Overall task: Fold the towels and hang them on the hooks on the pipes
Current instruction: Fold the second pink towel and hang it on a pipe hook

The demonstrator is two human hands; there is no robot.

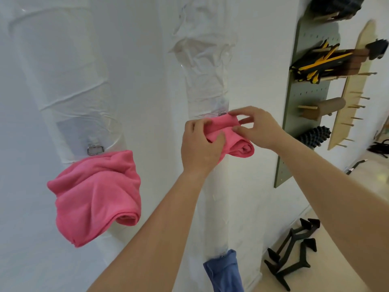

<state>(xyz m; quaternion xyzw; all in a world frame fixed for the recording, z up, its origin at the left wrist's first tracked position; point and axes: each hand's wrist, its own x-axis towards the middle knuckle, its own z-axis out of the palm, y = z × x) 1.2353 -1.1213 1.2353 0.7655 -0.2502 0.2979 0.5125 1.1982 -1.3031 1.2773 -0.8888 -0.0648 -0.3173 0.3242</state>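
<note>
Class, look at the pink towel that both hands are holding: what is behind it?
Behind the pink towel stands a white wrapped pipe. A bit of metal hook shows just above it; the rest of the hook is covered by the towel and the hands.

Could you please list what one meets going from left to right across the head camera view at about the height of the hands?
Metal hook with a hung pink towel → left hand → bunched pink towel → right hand → green pegboard panel → wooden peg rack.
</note>
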